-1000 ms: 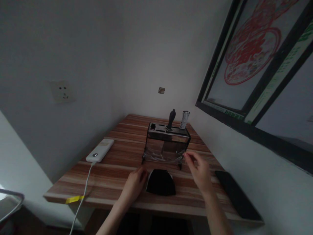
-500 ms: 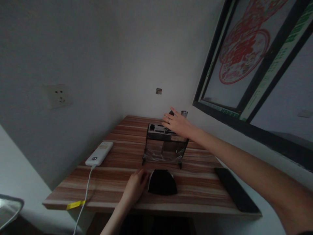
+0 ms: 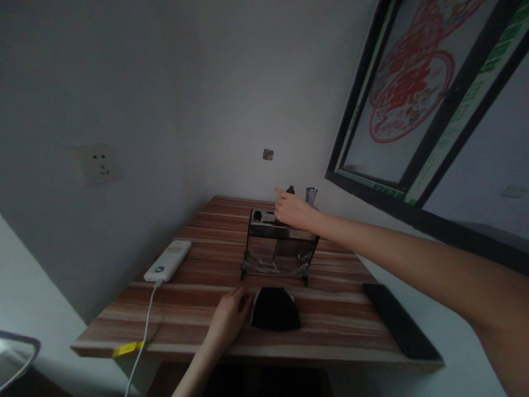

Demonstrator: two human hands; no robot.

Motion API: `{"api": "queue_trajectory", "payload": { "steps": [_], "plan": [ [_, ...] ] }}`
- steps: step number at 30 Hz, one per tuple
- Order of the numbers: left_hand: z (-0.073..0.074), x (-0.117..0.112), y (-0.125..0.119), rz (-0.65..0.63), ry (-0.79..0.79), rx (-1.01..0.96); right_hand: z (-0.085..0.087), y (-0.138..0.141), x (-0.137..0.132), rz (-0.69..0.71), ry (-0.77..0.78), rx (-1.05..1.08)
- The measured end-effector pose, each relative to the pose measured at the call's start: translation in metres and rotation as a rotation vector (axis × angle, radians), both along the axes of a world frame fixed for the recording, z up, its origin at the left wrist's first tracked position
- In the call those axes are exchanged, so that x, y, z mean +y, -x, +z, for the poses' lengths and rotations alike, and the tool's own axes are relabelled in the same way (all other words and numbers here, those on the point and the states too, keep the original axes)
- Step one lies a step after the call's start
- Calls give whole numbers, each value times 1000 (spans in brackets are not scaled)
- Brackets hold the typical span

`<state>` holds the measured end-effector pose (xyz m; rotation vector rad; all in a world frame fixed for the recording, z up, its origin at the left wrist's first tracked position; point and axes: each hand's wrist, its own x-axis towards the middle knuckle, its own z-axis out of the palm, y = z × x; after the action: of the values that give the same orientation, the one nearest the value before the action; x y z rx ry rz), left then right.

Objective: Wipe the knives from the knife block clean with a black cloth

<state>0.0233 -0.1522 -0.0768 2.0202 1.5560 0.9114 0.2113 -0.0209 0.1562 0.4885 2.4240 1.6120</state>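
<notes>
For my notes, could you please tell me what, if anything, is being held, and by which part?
The right hand seems closed around the rounded black handle, below its visible top end, though fingers hide the contact; nothing shows in the left hand.

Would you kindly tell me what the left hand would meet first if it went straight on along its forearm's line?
The left hand would probably meet the rack first, though depth is unclear; the black object lies right of that line.

Green lettering [image 3: 491, 58] along the window frame [image 3: 448, 102], illegible.
</notes>
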Motion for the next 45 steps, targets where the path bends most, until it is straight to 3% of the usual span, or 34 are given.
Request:
{"api": "queue_trajectory", "payload": {
  "steps": [14, 29, 38, 45],
  "plan": [
    [0, 0, 1, 10, -6, 53, 0, -15, -1, 43, -28, 45],
    [9, -3, -1, 24, 46, 89, 4, -16, 7, 59, 71, 45],
    [12, -5, -1, 17, 44, 77, 22, -18, 8, 54, 54, 56],
    [8, -4, 0, -2, 16, 70, 51, -22, 7, 43, -20, 82]
  ]
}}
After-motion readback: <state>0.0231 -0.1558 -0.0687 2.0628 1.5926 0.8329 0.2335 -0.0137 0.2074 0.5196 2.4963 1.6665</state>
